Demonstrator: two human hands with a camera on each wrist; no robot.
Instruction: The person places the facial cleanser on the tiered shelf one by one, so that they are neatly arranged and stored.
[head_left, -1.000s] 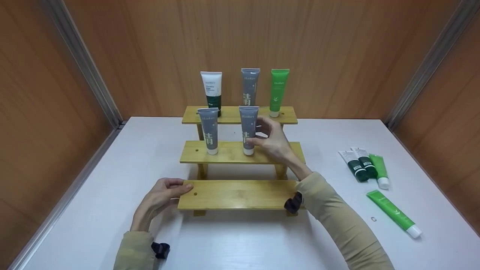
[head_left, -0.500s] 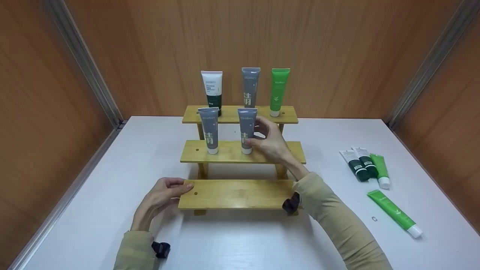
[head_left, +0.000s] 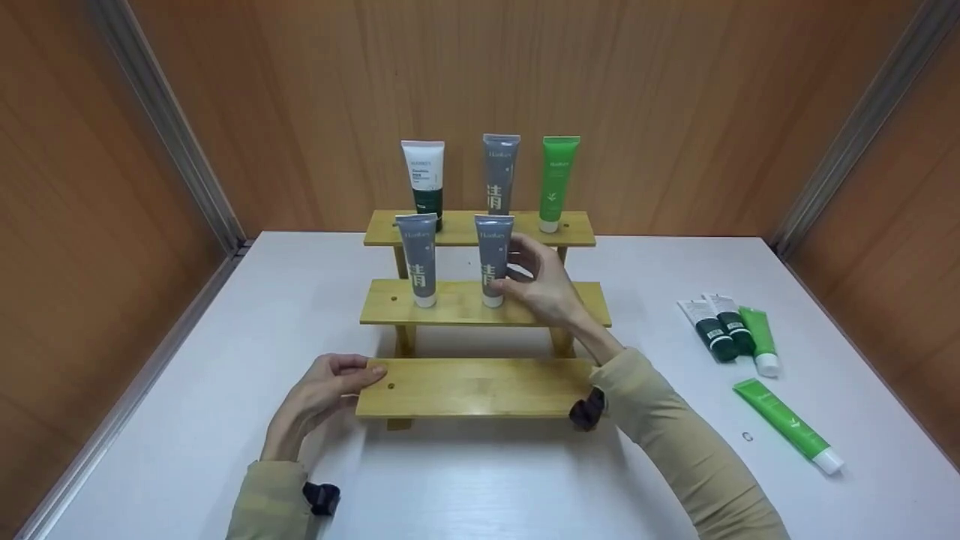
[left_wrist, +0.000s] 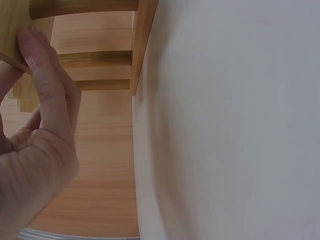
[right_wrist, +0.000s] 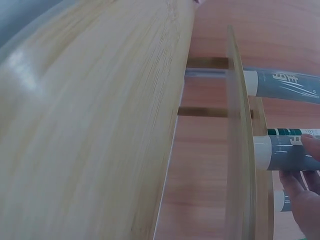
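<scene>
My right hand (head_left: 546, 281) pinches a grey-blue tube (head_left: 493, 255) between thumb and fingers; it stands cap down on the middle step of a three-step wooden stand (head_left: 472, 386). In the right wrist view the white cap (right_wrist: 262, 152) of that tube meets the step's edge. A second grey tube (head_left: 419, 259) stands to its left on the same step. My left hand (head_left: 324, 394) pinches the left end of the lowest step, thumb on top and fingers beneath, as the left wrist view also shows with the fingers (left_wrist: 47, 80) against the board.
On the top step stand a white and dark-green tube (head_left: 425, 176), a grey tube (head_left: 501, 169) and a green tube (head_left: 555, 180). To the right lie two white and dark-green tubes (head_left: 709, 330), a green tube (head_left: 759, 341), another green tube (head_left: 787, 424) and a small ring (head_left: 747, 436).
My right hand has shifted the grey tube slightly left along the middle step. My left hand keeps its place on the lowest step.
</scene>
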